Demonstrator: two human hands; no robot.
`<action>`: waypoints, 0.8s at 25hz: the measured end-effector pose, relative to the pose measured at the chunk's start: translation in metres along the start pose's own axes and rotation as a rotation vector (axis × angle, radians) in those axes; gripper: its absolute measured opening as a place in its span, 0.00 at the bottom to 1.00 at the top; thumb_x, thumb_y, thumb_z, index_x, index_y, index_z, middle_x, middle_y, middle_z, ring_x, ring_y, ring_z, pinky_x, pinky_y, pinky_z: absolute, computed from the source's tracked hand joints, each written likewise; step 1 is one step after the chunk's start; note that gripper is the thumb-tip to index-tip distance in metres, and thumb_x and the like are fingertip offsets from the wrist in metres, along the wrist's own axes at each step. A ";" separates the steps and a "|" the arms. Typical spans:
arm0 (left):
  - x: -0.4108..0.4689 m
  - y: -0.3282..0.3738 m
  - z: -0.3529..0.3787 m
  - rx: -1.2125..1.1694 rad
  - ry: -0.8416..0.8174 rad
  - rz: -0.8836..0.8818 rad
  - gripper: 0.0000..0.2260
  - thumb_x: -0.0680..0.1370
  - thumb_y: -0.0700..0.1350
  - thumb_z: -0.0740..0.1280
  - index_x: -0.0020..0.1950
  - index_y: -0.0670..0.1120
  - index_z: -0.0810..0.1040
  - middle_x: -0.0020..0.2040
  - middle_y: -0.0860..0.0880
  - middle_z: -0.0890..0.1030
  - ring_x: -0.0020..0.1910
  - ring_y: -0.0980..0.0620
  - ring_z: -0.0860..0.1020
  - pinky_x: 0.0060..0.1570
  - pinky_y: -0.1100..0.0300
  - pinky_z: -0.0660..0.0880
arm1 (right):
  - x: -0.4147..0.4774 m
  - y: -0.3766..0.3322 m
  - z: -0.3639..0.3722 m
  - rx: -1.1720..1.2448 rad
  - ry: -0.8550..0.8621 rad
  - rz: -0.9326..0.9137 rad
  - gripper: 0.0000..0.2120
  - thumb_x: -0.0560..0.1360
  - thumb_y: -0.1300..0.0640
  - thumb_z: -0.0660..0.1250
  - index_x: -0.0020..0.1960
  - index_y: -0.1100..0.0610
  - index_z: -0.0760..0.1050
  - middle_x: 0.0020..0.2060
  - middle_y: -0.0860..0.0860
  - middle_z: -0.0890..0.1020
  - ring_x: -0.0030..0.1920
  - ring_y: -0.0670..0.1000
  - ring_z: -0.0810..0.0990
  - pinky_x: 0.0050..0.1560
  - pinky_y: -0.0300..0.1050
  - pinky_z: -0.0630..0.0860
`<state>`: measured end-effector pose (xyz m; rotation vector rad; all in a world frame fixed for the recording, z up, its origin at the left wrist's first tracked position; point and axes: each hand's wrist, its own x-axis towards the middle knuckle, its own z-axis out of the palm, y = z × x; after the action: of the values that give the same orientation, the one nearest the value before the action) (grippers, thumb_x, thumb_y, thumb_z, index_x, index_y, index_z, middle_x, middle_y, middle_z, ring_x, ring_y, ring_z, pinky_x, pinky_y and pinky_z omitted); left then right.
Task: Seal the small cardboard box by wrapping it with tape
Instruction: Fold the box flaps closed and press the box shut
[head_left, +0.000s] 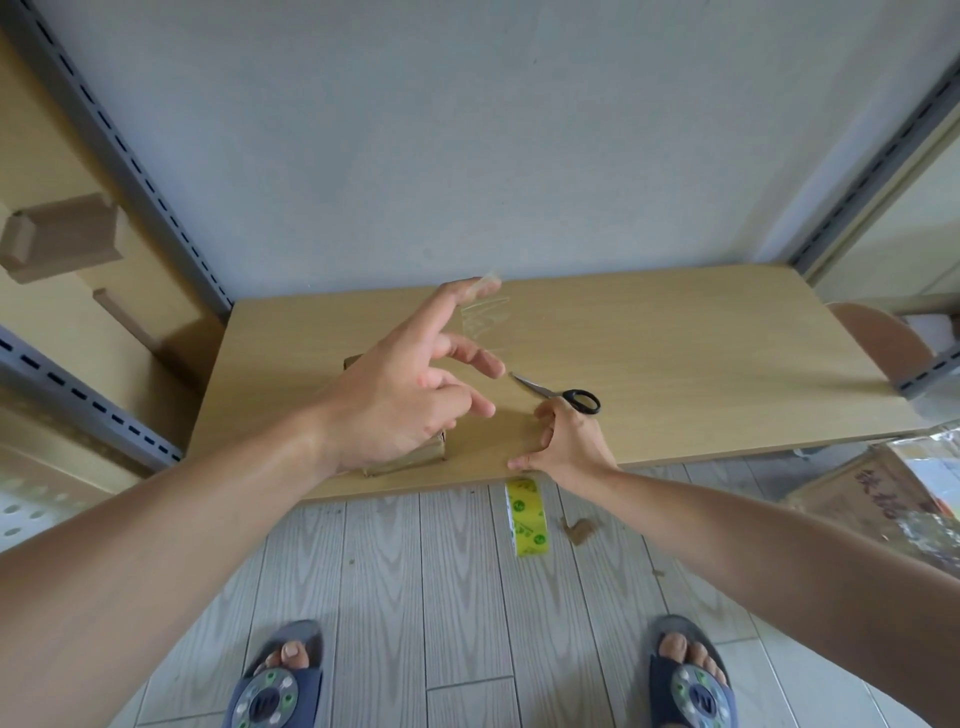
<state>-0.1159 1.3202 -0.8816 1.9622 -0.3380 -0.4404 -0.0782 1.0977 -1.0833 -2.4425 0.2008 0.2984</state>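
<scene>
Cardboard box sits on the desk close to its near edge, mostly hidden under the left hand; only a far corner and the near side show, so its long axis can't be called. Left hand hovers straight over the box, fingers spread and loose, grip released. A clear strip of tape is stuck to the index fingertip and hangs beyond the box's far right side; whether its lower end touches the box or desk can't be told. Right hand is right of the box at the desk's near edge, fingers bent against the top and thumb along the edge. Can't tell if that grip is grasping anything. A yellow-green roll shows right of the box and below the desk edge, just under the right thumb, over the floor; held, hanging or lying there, unclear. Scissors lie on the desk right of the box, just past the right fingers, blades pointing back toward the box. Key relation as I judge it: the box is directly below the left hand, which is clearly nearer, so the strip probably has to come down and back onto the box top. The risk is the strip folding on itself first.
</scene>
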 end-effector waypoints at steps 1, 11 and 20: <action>0.000 -0.001 0.002 -0.007 -0.003 0.000 0.36 0.78 0.29 0.62 0.75 0.65 0.61 0.57 0.47 0.81 0.50 0.50 0.85 0.53 0.41 0.79 | 0.002 0.000 -0.001 0.006 -0.003 0.003 0.28 0.59 0.45 0.84 0.50 0.52 0.74 0.38 0.47 0.79 0.39 0.48 0.78 0.34 0.43 0.70; -0.007 -0.009 -0.003 -0.108 0.002 -0.062 0.37 0.78 0.28 0.62 0.74 0.66 0.64 0.57 0.45 0.83 0.51 0.45 0.86 0.56 0.43 0.78 | 0.006 -0.022 -0.022 0.138 -0.012 0.024 0.09 0.72 0.50 0.75 0.42 0.53 0.79 0.36 0.47 0.80 0.35 0.45 0.77 0.33 0.40 0.72; -0.044 0.020 -0.025 -0.252 0.065 0.000 0.35 0.78 0.27 0.59 0.73 0.64 0.66 0.59 0.46 0.84 0.48 0.40 0.86 0.65 0.38 0.75 | -0.087 -0.161 -0.121 1.027 -0.426 -0.075 0.24 0.77 0.37 0.62 0.56 0.57 0.77 0.43 0.53 0.83 0.44 0.53 0.82 0.42 0.47 0.77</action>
<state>-0.1448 1.3503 -0.8471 1.7271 -0.2289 -0.3981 -0.1068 1.1509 -0.8721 -1.3340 0.0453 0.5163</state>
